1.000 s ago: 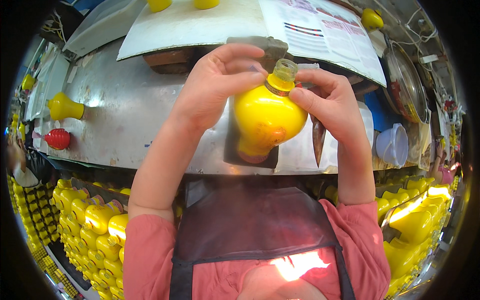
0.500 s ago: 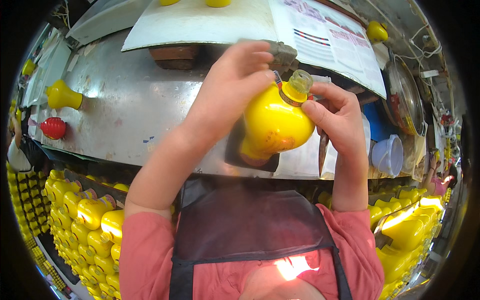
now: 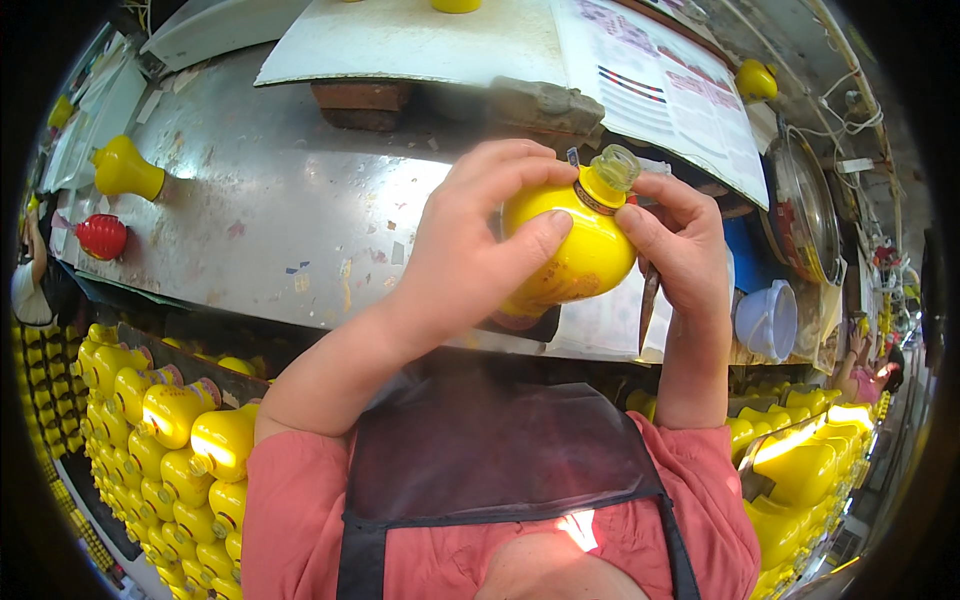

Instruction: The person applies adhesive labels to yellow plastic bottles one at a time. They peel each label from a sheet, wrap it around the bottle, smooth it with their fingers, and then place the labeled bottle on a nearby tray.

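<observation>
A round yellow bottle [image 3: 578, 250] with a narrow neck and pale threaded mouth is held up over the metal workbench [image 3: 280, 210]. My left hand [image 3: 478, 248] wraps its body from the left, thumb lying across the front. My right hand [image 3: 682, 240] grips the neck and shoulder from the right. A thin dark blade-like tool [image 3: 648, 305] hangs down under the right palm.
On the bench's left lie a yellow bottle [image 3: 126, 169] and a red one [image 3: 100, 236]. Rows of yellow bottles [image 3: 170, 430] fill crates at lower left, more at lower right [image 3: 800, 460]. A white board [image 3: 430, 40] and printed sheet [image 3: 660, 80] lie behind. A white cup [image 3: 768, 318] sits right.
Both hands have turned and shifted the yellow bottle slightly rightward and up; my left thumb now lies across its front.
</observation>
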Available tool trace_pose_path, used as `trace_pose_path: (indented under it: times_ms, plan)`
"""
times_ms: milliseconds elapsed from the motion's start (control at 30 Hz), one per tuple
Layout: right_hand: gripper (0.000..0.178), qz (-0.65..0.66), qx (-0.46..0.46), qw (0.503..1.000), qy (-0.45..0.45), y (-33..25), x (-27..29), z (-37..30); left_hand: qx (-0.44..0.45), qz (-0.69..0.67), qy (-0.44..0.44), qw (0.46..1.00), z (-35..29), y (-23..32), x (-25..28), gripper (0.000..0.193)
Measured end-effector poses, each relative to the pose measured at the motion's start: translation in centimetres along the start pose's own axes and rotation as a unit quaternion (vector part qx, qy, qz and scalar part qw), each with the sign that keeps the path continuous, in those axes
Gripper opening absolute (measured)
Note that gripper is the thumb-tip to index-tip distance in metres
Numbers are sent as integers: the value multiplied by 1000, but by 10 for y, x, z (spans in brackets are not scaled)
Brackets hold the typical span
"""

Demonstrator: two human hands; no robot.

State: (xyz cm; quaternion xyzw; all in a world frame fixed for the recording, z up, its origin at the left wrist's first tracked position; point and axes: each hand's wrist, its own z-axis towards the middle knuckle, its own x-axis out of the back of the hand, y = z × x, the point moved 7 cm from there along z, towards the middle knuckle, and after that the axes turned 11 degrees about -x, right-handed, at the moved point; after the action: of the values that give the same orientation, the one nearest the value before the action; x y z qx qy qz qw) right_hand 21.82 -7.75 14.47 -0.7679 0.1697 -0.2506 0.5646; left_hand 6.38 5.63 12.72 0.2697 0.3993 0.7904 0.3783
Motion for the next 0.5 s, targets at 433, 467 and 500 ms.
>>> trace_pose_path:
  times_ms: [433, 467, 500]
  plan:
    - [27, 2, 18, 1000, 9, 0, -4, 4, 156, -265, -117, 944, 18, -33, -18, 56]
    - [25, 10, 22, 1000, 14, 0, -4, 4, 171, -284, -116, 936, 21, -33, -18, 55]
    - [23, 15, 20, 999, 21, -1, -4, 4, 200, -287, -112, 930, 24, -36, -19, 54]
